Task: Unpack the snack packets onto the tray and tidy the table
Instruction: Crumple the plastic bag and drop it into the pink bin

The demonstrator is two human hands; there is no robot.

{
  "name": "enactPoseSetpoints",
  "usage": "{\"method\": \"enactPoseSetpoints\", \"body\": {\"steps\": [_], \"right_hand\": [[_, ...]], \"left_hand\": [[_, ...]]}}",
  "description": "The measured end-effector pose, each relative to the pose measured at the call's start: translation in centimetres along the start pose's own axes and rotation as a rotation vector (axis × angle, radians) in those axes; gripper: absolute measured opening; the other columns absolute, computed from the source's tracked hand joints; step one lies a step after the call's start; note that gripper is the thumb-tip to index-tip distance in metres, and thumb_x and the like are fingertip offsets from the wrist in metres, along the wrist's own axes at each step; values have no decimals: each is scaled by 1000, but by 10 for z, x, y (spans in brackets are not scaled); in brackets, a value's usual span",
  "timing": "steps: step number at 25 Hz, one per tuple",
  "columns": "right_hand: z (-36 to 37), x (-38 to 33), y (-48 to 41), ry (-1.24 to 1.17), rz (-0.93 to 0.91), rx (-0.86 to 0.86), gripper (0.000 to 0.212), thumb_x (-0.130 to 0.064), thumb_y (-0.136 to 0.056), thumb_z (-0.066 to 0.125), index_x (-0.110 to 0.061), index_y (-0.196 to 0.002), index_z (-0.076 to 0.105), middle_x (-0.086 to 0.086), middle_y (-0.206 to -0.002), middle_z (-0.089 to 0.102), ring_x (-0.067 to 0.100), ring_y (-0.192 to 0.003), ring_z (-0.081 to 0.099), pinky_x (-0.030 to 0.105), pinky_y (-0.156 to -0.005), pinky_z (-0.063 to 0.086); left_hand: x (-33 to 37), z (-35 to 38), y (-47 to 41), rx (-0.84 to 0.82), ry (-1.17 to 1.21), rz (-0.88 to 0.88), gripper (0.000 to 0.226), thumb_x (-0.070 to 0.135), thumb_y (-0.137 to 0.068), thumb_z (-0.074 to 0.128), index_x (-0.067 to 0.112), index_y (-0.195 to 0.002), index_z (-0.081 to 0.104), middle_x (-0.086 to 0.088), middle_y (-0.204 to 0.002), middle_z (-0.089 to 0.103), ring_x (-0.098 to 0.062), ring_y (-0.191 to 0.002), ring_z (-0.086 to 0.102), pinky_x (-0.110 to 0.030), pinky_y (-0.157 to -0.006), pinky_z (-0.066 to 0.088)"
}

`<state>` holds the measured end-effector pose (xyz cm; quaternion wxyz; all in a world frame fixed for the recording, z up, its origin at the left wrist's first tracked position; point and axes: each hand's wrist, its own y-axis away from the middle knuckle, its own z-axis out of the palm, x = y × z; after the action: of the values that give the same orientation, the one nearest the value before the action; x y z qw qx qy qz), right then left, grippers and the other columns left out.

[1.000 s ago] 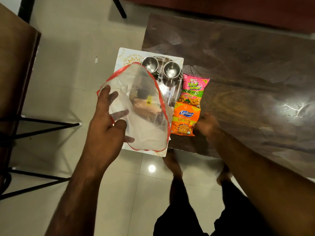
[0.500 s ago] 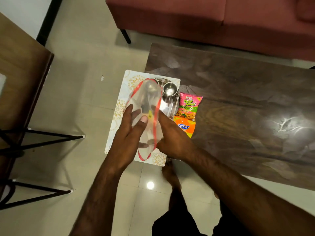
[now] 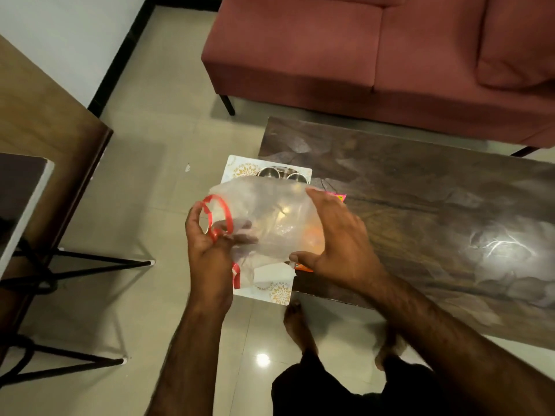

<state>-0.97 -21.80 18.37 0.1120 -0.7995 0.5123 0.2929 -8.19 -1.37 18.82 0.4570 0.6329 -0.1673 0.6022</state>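
A clear plastic bag (image 3: 270, 217) with red-edged handles is held above the patterned tray (image 3: 280, 295), which overhangs the near left corner of the dark table (image 3: 420, 211). The left hand (image 3: 207, 244) is closed on the bag's red handle loops (image 3: 217, 217), which are bunched between thumb and fingers (image 3: 240, 228). The right hand (image 3: 339, 238) is spread across the bag's other side, thumb beneath and fingers over the top, so the film is pinched loosely rather than clamped. Two steel cups (image 3: 280, 174) are seen on the far end of the tray. The snack packets are mostly hidden: a pink corner (image 3: 339, 197) shows past the right hand, and an orange edge (image 3: 303, 267) shows under the right thumb, both on the table just beside the tray rather than on it. Whether anything remains inside the bag cannot be told. Judged risks: the tray, projecting over the table edge, could be tipped if pressed down on its overhanging side, and the cups spilled. The thin film could slip from the loose right grip while being folded, or brush the cups. The packets are judged not yet placed on the tray.
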Motion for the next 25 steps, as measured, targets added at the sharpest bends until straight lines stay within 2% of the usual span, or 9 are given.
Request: {"method": "enactPoseSetpoints", "body": {"steps": [3,5,10,12,14,16,19,22,25], "right_hand": [[-23,4,1,66,102,21,127,-82,-55,66,-37,-161,13,-9,-170,20,20,-157,17,52,-120,24],[-36,2,3,18,162,-13,134,-89,-51,62,-38,-162,7,-8,-172,10,20,-159,9,56,-122,22],[-54,-20,10,-472,169,-113,137,-68,-55,87,-40,-162,7,-12,-170,17,10,-153,24,43,-124,29],[-56,-32,15,-565,126,-137,133,-62,-55,88,-42,-162,10,-13,-168,24,9,-150,33,44,-121,36],[-57,-44,19,-591,65,-138,128,-58,-59,89,-43,-161,15,-15,-165,29,2,-148,34,41,-121,37],[-57,-52,22,-589,-8,-116,117,-52,-64,90,-40,-160,25,-17,-162,35,-4,-148,33,36,-121,35],[-62,-53,25,-585,-88,1,77,-29,-76,90,-26,-146,56,-10,-149,54,0,-141,45,32,-118,39],[-74,-44,25,-664,-51,141,40,4,-78,80,-14,-113,77,-4,-127,70,4,-123,62,38,-107,50],[-88,-38,27,-760,-10,185,37,20,-73,72,-9,-95,79,2,-114,77,14,-113,70,40,-94,60]], "left_hand": [[8,-5,2,-89,284,-122,23,10,-82,72,23,-98,63,-6,-83,60,-12,-55,57,-28,-47,55],[15,-7,4,-196,456,-330,38,26,-60,88,22,-81,57,4,-67,53,-5,-46,49,-15,-32,39],[10,17,13,-240,488,-435,34,46,-72,77,18,-61,63,0,-57,52,-5,-43,52,-14,-37,36],[10,34,23,-244,468,-390,36,48,-64,84,16,-68,68,-2,-63,59,-11,-53,55,-21,-48,41],[9,48,33,-246,446,-312,50,43,-58,89,13,-93,69,-4,-74,70,-14,-57,64,-21,-43,48],[3,62,43,-239,292,-134,41,27,-76,73,13,-113,62,-4,-92,75,-19,-77,73,-28,-55,58],[8,78,54,-222,-64,-30,30,18,-80,52,29,-102,68,5,-87,71,-19,-84,70,-32,-64,54],[14,78,52,-358,-98,19,29,18,-80,65,27,-107,70,-2,-103,76,-23,-102,72,-42,-81,59],[18,68,46,-302,-159,133,64,36,-68,83,31,-126,57,1,-128,64,-21,-121,62,-35,-91,58]]}}
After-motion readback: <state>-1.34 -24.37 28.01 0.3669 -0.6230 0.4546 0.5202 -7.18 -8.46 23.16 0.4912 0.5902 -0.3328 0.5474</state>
